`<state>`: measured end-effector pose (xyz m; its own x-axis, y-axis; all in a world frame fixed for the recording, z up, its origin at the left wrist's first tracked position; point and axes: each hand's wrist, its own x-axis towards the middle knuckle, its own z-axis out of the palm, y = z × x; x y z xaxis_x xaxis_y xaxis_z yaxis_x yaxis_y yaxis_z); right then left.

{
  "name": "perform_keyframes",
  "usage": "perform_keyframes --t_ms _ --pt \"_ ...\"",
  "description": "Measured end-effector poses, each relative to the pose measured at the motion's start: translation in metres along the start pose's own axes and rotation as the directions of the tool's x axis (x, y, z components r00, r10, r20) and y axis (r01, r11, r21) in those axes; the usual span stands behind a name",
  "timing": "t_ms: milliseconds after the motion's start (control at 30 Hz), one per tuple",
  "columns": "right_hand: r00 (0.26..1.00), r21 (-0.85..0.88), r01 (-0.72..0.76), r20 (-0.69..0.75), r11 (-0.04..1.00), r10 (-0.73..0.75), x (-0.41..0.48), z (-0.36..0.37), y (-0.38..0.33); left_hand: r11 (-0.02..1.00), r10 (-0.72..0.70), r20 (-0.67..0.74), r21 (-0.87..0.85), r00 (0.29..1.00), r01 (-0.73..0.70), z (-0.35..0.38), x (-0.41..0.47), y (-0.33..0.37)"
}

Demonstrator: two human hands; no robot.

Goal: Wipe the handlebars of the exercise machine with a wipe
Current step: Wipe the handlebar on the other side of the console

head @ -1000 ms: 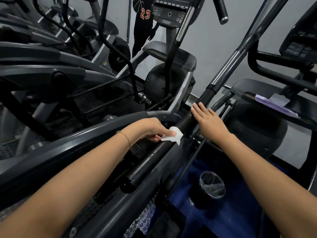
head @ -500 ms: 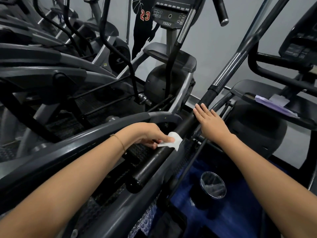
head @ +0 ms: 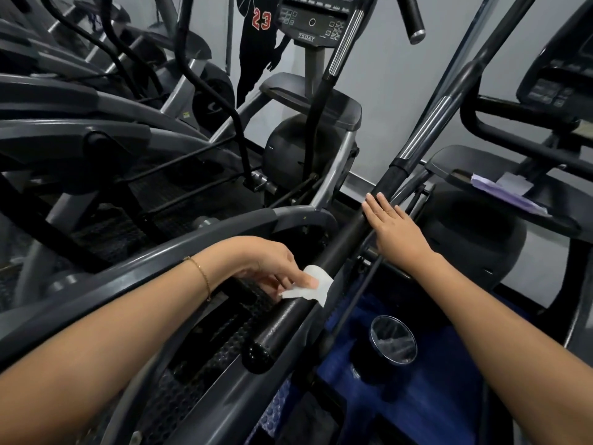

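Machines (head: pixel 96 133) are crowding behind. The wipe (head: pixel 313 288) is being pinched by left fingers (head: pixel 306 279), right fingers (head: pixel 375 208) flat beyond. Wrapping the handlebar (head: pixel 284 326) fully is being advised.

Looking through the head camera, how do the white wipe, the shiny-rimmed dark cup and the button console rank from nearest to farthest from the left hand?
1. wipe: pinched by the left hand itself, against the black handlebar.
2. dark cup: lower down, to the right, past the handlebar.
3. console: far ahead, at the top of the view.
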<state>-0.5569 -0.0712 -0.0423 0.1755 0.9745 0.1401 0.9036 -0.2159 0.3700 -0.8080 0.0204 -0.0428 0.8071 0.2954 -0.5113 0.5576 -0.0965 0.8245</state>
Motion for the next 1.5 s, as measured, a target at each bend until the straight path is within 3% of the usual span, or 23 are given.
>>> perform_keyframes --t_ms 167,367,533,600,667,767,867,967,1133,1267,1500 --pt "1.000 -0.001 -0.012 0.009 1.000 0.012 -0.001 -0.002 -0.003 0.996 0.052 -0.113 -0.073 0.992 -0.060 0.008 0.008 0.002" --pt "1.000 -0.001 -0.021 0.021 1.000 0.021 0.000 -0.004 -0.004 1.000 0.006 0.044 -0.028 0.999 -0.004 0.001 -0.008 -0.009" --pt "0.999 0.004 -0.040 0.019 0.999 0.040 0.000 -0.002 -0.008 0.996 0.058 -0.140 -0.064 0.988 -0.067 0.013 -0.005 -0.006" --pt "0.999 -0.001 -0.045 0.023 0.999 0.045 0.000 -0.004 -0.008 0.997 0.078 -0.215 0.028 0.974 -0.074 0.017 -0.005 0.000" --pt "0.998 -0.007 -0.047 0.031 0.999 0.047 0.000 -0.006 -0.009 0.967 0.128 -0.255 0.246 0.958 -0.064 0.020 -0.008 0.005" --pt "0.998 -0.016 -0.037 0.042 0.999 0.038 0.000 -0.008 -0.007 0.837 0.221 -0.367 0.548 0.904 0.017 0.029 -0.013 0.012" --pt "0.999 -0.003 -0.016 0.029 1.000 0.016 0.000 -0.007 -0.004 0.795 0.297 -0.465 0.604 0.834 0.054 0.040 -0.005 0.028" --pt "0.999 -0.010 -0.010 0.031 1.000 0.011 0.000 -0.007 -0.001 0.803 0.301 -0.497 0.592 0.814 0.065 0.042 0.013 0.052" --pt "0.998 0.003 -0.013 0.055 1.000 0.013 -0.001 -0.009 0.000 0.828 0.212 -0.479 0.552 0.852 0.104 0.031 0.047 0.082" --pt "0.997 -0.016 0.000 0.076 1.000 0.001 -0.001 -0.013 0.002 0.928 0.117 -0.348 0.371 0.930 0.022 0.017 0.053 0.089" --pt "0.997 -0.001 -0.003 0.078 1.000 0.003 0.002 -0.011 0.003 0.758 0.105 -0.323 0.639 0.941 0.134 0.023 0.035 0.075"
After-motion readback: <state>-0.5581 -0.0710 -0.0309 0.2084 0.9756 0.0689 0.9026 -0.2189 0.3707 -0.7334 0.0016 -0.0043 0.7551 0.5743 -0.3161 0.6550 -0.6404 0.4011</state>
